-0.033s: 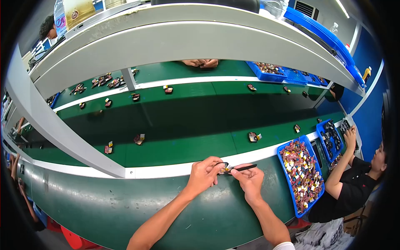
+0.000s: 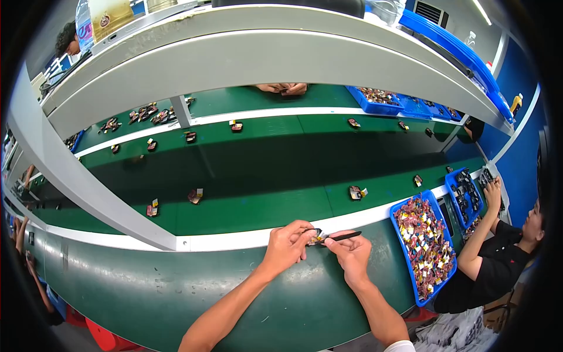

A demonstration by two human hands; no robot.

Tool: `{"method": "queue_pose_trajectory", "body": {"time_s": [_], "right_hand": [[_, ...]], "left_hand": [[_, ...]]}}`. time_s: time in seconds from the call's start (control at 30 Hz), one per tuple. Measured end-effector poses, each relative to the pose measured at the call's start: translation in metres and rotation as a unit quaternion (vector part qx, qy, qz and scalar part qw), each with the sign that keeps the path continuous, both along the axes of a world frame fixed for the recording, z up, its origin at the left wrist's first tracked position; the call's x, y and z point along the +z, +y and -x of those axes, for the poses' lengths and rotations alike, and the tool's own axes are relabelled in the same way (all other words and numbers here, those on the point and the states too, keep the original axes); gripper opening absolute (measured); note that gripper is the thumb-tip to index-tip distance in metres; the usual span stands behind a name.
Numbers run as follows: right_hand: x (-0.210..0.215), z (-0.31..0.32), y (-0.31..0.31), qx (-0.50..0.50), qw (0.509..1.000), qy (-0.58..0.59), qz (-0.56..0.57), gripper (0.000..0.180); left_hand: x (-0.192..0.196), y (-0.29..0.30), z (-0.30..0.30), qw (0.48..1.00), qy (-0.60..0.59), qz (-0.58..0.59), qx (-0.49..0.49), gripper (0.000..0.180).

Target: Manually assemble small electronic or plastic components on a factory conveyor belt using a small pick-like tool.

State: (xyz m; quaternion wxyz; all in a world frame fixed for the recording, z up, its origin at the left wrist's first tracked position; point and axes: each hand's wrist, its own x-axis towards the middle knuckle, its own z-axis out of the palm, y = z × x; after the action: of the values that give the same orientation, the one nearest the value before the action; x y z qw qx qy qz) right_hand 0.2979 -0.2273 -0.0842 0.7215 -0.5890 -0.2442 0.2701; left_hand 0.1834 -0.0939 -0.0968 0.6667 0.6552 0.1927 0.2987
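In front of me, over the near edge of the green bench (image 2: 223,287), my left hand (image 2: 287,241) pinches a small dark part (image 2: 318,235) with a black rim and yellow and white bits. My right hand (image 2: 350,253) is closed on a slim black stick-like tool (image 2: 347,236). Its tapered end sticks out past the fingers to the right, while the other end meets the small part. Whether this tool is tweezers or a plain stick, I cannot tell. The fingertips hide some of the part.
A blue tray (image 2: 412,253) of small reddish wired pieces stands at my right. Beyond the white rail, a green belt (image 2: 264,206) carries scattered dark pieces. A grey shelf beam (image 2: 264,56) spans overhead, with a post (image 2: 97,188) at left. A co-worker (image 2: 489,258) works at right.
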Motion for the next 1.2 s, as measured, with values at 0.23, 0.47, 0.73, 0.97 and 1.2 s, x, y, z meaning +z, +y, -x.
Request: {"method": "queue_pose_trajectory", "body": {"time_s": [0.23, 0.47, 0.73, 0.97, 1.2], "right_hand": [[-0.002, 0.001, 0.000, -0.003, 1.000, -0.014, 0.005, 0.012], [0.000, -0.002, -0.004, 0.004, 0.999, 0.035, 0.014, 0.013], [0.002, 0.000, -0.002, -0.004, 1.000, 0.020, 0.010, 0.012], [-0.003, -0.001, -0.001, -0.005, 1.000, 0.008, -0.009, 0.013], [-0.006, 0.001, 0.001, -0.015, 0.998, -0.025, -0.062, 0.013]], "left_hand": [[0.001, 0.000, 0.001, 1.000, 0.009, 0.003, -0.007, 0.014], [0.003, -0.001, -0.001, 0.996, 0.009, 0.083, -0.028, 0.018], [0.000, 0.001, -0.001, 0.992, -0.018, 0.119, -0.025, 0.020], [-0.001, 0.002, -0.001, 0.993, -0.015, 0.110, -0.042, 0.021], [-0.003, 0.012, 0.002, 0.988, -0.021, 0.119, -0.093, 0.025]]}}
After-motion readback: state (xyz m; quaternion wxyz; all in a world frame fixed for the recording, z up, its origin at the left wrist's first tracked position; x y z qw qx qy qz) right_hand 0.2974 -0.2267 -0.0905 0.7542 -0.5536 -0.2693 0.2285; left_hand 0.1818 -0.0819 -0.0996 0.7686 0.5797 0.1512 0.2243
